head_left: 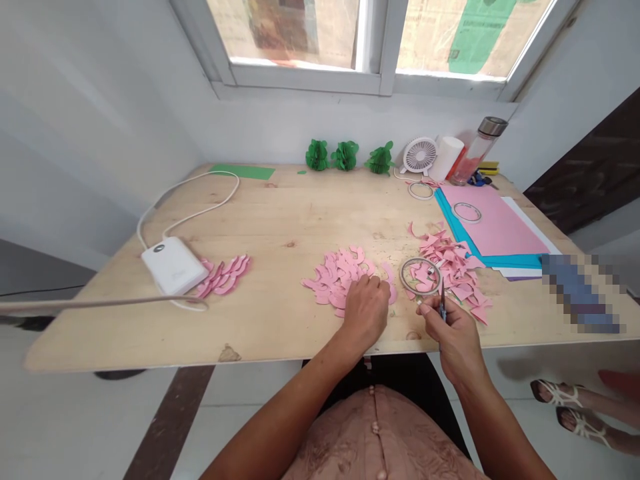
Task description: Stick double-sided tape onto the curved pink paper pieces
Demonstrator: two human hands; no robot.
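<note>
My left hand [367,312] is closed, knuckles up, at the right edge of a pile of curved pink paper cutouts [333,275]. Its fingertips are hidden, so what they pinch, if anything, does not show. One curved pink strip [390,283] lies just right of these fingers. In my right hand [456,337] is a pair of scissors [443,305], blades pointing away from me. A tiny whitish bit shows at the right thumb tip, too small to name. Just beyond that thumb is a tape roll [402,277], with pink paper scraps [453,263] seen through and beside it.
At left, a white power bank [173,265] with a cable sits beside more pink cutouts [225,275]. Green paper ornaments [345,156], a small fan [420,157] and a bottle [475,157] line the back. Coloured sheets [510,223] lie right. A person's sandalled feet [575,413] show below.
</note>
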